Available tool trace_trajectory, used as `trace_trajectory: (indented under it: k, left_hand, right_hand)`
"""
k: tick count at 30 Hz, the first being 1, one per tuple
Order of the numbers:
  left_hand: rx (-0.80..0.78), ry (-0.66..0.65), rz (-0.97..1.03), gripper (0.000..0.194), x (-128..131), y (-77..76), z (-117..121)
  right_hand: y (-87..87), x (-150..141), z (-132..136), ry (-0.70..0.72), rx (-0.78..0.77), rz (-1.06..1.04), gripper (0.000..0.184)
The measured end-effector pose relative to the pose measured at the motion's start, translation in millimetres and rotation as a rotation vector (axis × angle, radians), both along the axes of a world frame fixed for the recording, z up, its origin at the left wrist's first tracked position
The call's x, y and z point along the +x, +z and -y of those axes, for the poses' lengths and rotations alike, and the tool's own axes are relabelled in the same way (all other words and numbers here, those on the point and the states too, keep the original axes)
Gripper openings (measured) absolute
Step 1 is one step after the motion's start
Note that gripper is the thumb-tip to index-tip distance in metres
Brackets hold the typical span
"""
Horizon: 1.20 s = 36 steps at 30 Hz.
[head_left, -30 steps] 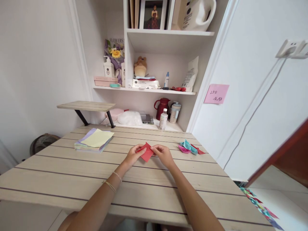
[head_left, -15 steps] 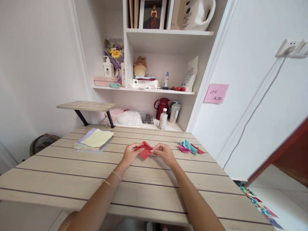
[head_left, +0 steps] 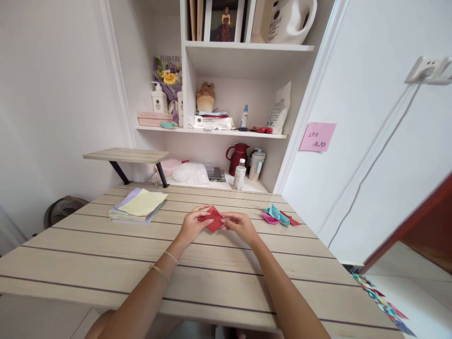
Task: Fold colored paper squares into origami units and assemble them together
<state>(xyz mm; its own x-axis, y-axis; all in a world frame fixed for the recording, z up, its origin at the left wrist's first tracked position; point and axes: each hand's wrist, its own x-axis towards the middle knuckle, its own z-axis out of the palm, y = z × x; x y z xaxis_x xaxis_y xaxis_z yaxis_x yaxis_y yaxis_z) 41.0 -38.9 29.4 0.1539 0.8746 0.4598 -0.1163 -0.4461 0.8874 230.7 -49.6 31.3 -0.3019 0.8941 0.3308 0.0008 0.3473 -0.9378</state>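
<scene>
A small folded piece of red paper is held between my two hands, just over the middle of the table. My left hand pinches its left side, with the thumb lying on the front. The right corner is gripped by my right hand between thumb and fingers. Folded paper pieces in teal, pink and red lie together to the right of my right hand. Off to the left sits a stack of coloured paper sheets, a yellow one on top.
Behind the table stands a white shelf unit with a bottle, a red jug and a cup. A small raised stand occupies the back left. Colourful folded papers are beyond the right edge.
The red paper now looks flatter and more diamond-shaped, its front turned more toward me. My fingers have shifted slightly on it; both arms stay about where they were.
</scene>
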Motion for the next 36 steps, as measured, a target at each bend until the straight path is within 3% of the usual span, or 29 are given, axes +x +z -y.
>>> trace_trajectory:
  k: [5, 10, 16, 21, 27, 30, 36]
  left_hand:
    - [-0.116, -0.018, 0.028, 0.015, 0.3, -0.1, -0.3]
    - [-0.219, -0.022, 0.051, 0.021, 2.1, -1.7, 1.6]
    - [-0.365, -0.161, 0.071, 0.034, -0.7, -1.4, 4.3]
    - [-0.304, -0.102, 0.022, 0.036, -0.9, -3.3, 0.1]
    - [-0.222, -0.085, 0.017, 0.049, -0.4, -4.5, -2.5]
    - [-0.205, -0.058, 0.009, 0.047, -1.3, -4.9, -3.0]
    - [-0.185, -0.056, 0.014, 0.044, -1.1, -2.6, -2.3]
  right_hand:
    - [0.7, 0.4, 0.1, -0.057, 0.085, 0.077, 0.03]
    - [-1.7, -1.8, 0.4, -0.026, 0.06, 0.038, 0.027]
    - [0.3, 2.8, 1.9, -0.111, 0.092, 0.013, 0.022]
    - [3.8, 4.5, 4.1, -0.058, 0.135, 0.101, 0.022]
    - [1.8, 1.3, 1.1, -0.141, 0.148, 0.156, 0.035]
    - [1.7, 1.5, -0.1, -0.124, 0.139, 0.146, 0.04]
    - [1.9, 1.4, 0.0, -0.09, 0.051, 0.031, 0.034]
